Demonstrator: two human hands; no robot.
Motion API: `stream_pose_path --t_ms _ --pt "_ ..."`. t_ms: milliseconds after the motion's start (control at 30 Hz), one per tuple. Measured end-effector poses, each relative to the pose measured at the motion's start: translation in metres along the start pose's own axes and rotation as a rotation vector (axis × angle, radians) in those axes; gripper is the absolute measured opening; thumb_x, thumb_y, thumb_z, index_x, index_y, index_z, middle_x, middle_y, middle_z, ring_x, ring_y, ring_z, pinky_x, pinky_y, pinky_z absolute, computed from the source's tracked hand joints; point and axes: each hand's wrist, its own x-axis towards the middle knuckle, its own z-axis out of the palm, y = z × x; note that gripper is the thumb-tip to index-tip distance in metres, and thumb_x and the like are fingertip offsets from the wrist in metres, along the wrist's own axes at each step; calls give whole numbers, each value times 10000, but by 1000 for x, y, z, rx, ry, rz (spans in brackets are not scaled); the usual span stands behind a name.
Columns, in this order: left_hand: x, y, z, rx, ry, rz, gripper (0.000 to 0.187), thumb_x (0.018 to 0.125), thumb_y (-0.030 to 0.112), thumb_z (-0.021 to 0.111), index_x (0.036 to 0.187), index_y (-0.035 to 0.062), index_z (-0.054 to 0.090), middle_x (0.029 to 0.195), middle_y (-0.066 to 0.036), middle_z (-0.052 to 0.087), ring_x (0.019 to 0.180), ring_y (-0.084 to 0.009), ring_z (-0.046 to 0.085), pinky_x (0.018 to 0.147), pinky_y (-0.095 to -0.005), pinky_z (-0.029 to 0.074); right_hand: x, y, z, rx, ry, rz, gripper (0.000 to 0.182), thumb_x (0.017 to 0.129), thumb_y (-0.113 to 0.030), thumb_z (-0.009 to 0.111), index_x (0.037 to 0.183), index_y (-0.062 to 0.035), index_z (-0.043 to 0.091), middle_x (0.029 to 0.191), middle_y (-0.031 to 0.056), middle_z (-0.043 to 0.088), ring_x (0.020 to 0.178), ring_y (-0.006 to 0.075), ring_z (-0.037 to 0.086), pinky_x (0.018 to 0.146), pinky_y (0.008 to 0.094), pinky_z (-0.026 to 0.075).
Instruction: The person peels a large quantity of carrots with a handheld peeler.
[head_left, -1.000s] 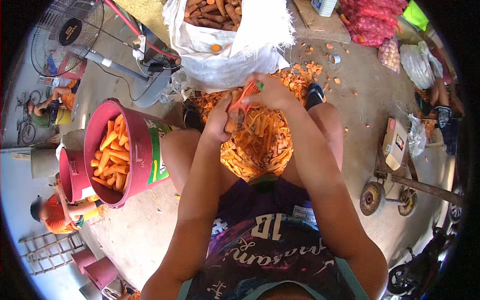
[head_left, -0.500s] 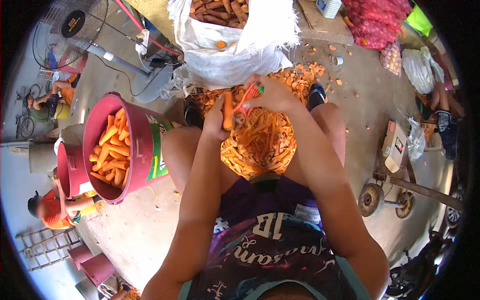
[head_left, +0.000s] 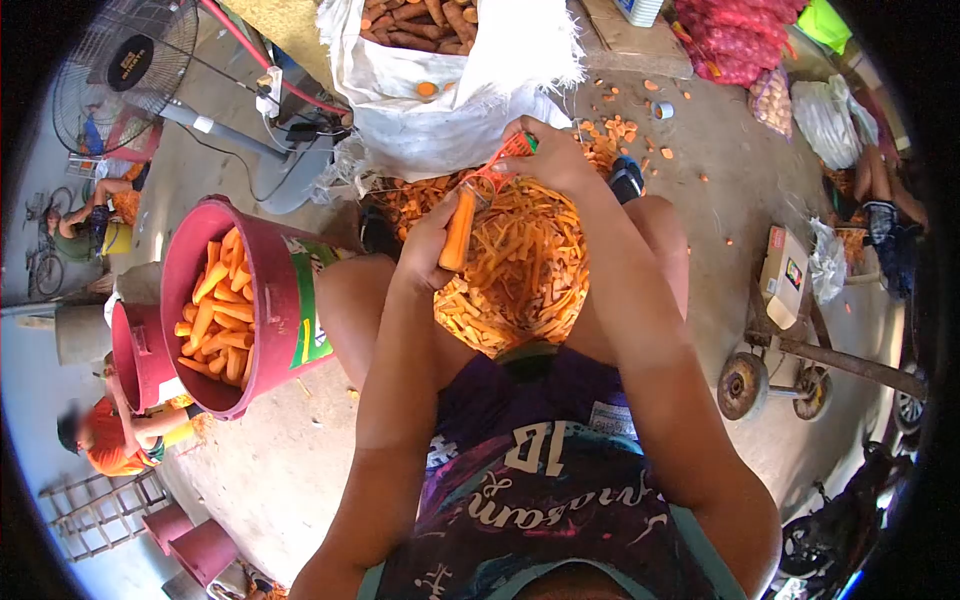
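Note:
My left hand is closed around an orange carrot, which it holds tilted between my knees. In my right hand is a vegetable peeler with a red-orange handle; its head is at the upper end of the carrot. Whether the blade touches the carrot is hard to make out. Below both hands lies a heap of orange peelings, with more along the floor behind it. A large white sack of unpeeled carrots stands just beyond my hands.
To my left stands a maroon tub of peeled carrots. Behind it are a standing fan and another person in an orange shirt. On the right are a wheeled cart, a carton and red net sacks.
The carrot has turned to a more slanted angle in my left hand. My right hand and peeler have shifted slightly up and right. The whole view has moved a little.

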Motion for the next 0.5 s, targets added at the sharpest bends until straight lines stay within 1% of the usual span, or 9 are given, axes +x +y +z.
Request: stream_pose_path --t_ms 67,133,200,267,300,333,400,467,500 --pt "0 -1 2 13 5 -7 375 1115 412 523 1261 83 628 911 -29 658 697 -141 642 600 -283 550 -1 6 2 -3 10 22 497 802 -354 920 1166 -137 660 1068 104 748 1035 217 704 945 399 526" --pt "4 -7 -2 11 32 -12 362 1115 400 527 1263 85 629 920 -26 657 696 -139 639 602 -287 552 6 16 1 -181 84 89 605 797 -410 905 1264 -119 654 1184 159 740 991 293 715 904 409 557" --pt "8 -10 -7 14 60 -11 350 1115 388 531 1264 88 631 929 -24 656 695 -136 637 604 -292 554 8 20 -2 -148 92 89 609 801 -412 897 1273 -114 653 1178 162 740 1018 297 715 923 409 555" --pt "10 -13 -11 68 87 44 328 1113 370 540 1272 98 628 930 -13 654 713 -132 642 622 -303 564 7 17 -3 -121 95 84 614 805 -413 889 1283 -109 653 1172 166 740 1045 302 716 941 409 553" --pt "14 -14 -14 64 87 45 328 1113 370 540 1272 98 628 930 -13 654 713 -132 642 622 -303 564 4 14 -2 -48 88 56 622 798 -409 896 1285 -109 652 1177 169 738 1070 309 714 955 410 550" --pt "19 -13 -17 71 114 56 334 1113 375 536 1283 101 623 938 -12 656 745 -133 651 637 -306 569 0 12 -1 23 79 29 631 790 -405 904 1288 -110 651 1182 172 735 1094 316 711 970 411 548" --pt "24 -13 -21 75 139 69 341 1113 380 533 1293 104 619 946 -12 657 777 -134 659 653 -309 574 -13 0 -3 -10 45 -3 635 783 -402 909 1289 -114 655 1203 173 731 1127 319 701 995 411 538" --pt "27 -12 -21 -91 124 18 345 1123 368 509 1314 99 612 1025 -27 690 894 -153 688 714 -315 591 -21 -10 1 -37 18 -35 640 775 -400 914 1290 -119 659 1224 174 726 1160 321 691 1021 411 528" --pt "25 -11 -19 -90 123 18 345 1123 368 509 1314 99 612 1025 -27 690 894 -153 688 714 -315 591 -22 -12 5 -38 -64 -86 648 774 -394 916 1297 -112 659 1251 180 718 1187 323 680 1039 408 517"
